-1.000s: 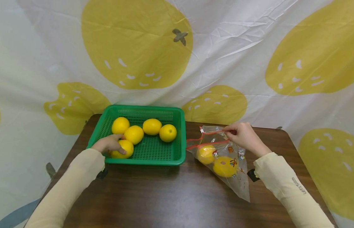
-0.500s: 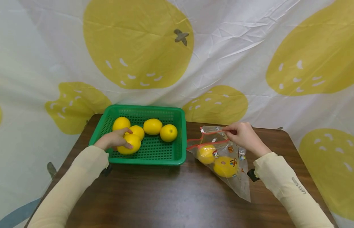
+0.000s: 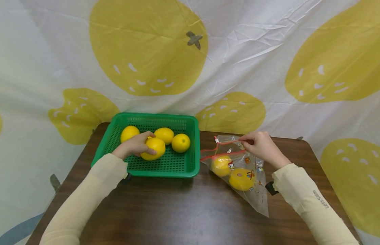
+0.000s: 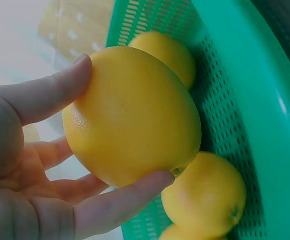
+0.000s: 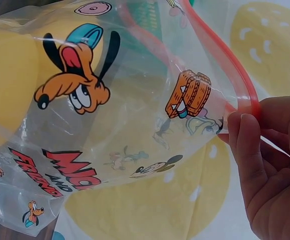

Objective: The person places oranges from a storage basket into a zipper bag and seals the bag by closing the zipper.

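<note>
My left hand grips a yellow lemon and holds it just above the floor of the green basket; in the left wrist view thumb and fingers wrap around this lemon. Three more lemons lie in the basket behind it. My right hand pinches the red zip edge of a clear printed bag, holding its mouth open toward the basket. Two lemons lie inside the bag. The right wrist view shows the bag with its cartoon prints, the rim pinched in my fingers.
The basket and bag sit on a dark wooden table. A white cloth with big yellow fruit prints hangs right behind the table. Bare tabletop lies between the basket and my body.
My left hand has lifted the lemon from the basket's front left corner and carried it rightward, toward the basket's middle. The right hand and bag have stayed put.
</note>
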The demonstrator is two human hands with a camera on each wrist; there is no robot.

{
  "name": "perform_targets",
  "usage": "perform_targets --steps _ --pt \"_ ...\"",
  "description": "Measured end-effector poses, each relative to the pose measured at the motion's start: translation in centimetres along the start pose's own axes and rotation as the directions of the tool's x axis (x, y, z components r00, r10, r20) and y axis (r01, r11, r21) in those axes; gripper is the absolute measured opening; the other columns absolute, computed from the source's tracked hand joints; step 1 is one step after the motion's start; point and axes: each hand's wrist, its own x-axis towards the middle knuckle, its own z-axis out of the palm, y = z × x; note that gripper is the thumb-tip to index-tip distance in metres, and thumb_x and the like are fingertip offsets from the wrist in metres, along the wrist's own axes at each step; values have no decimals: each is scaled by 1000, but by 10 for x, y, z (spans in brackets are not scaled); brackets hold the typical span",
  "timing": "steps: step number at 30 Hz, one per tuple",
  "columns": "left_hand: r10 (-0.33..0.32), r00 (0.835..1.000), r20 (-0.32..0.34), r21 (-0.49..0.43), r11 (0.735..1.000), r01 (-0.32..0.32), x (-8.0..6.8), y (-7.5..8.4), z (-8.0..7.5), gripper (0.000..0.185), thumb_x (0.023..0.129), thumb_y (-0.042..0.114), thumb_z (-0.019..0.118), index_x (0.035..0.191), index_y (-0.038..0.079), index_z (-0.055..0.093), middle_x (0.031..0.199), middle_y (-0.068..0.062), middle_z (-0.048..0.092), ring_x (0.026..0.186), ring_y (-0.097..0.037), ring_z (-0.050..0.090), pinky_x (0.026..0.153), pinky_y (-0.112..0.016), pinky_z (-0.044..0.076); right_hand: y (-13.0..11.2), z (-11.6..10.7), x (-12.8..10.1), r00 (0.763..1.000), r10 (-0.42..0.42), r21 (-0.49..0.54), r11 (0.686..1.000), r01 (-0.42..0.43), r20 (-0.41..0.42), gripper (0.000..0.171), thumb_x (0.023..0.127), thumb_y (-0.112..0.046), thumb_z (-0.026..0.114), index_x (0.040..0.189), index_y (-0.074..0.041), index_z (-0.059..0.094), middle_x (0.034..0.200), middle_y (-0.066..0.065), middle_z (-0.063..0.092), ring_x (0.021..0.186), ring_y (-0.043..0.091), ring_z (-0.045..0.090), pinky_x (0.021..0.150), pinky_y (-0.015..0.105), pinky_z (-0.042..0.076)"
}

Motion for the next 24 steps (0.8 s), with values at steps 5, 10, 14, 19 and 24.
perform_targets --steps 5,10,14,19,24 --pt "51 999 -9 17 999 -51 4 12 6 67 82 22 68 136 5 32 133 -22 39 104 -31 48 72 -37 48 -1 -1 0 1000 7 5 1000 -7 14 18 84 -4 57 96 1 70 74 10 67 42 8 38 42 23 35" --pt "92 996 -4 2 996 -92 11 23 11 67 81 22 68 136 7 33 132 -21 41 102 -30 48 71 -36 48 -1 -2 0 1000 11 -1 1000 -11 14 18 84 -3 57 96 0 70 72 8 66 41 8 37 42 23 34" --pt "114 993 4 -32 993 -114 17 33 17 68 80 23 69 136 9 33 133 -18 40 100 -29 47 66 -32 47 -2 -1 0 1000 -2 0 1000 2 2 17 84 -2 57 95 1 70 71 7 66 41 7 37 42 22 34" --pt "144 989 15 -33 989 -144 24 48 24 65 80 23 69 134 9 36 131 -18 40 100 -29 48 65 -32 49 -2 0 0 1000 -10 -3 1000 10 1 17 84 -2 57 95 1 70 73 8 67 42 5 38 43 22 35" --pt "146 989 32 -90 986 -143 29 60 32 64 81 22 69 135 12 36 130 -17 40 104 -29 47 70 -34 50 -2 0 1 1000 2 -9 1000 -2 7 18 84 -3 57 95 0 70 72 7 66 43 7 39 43 23 36"
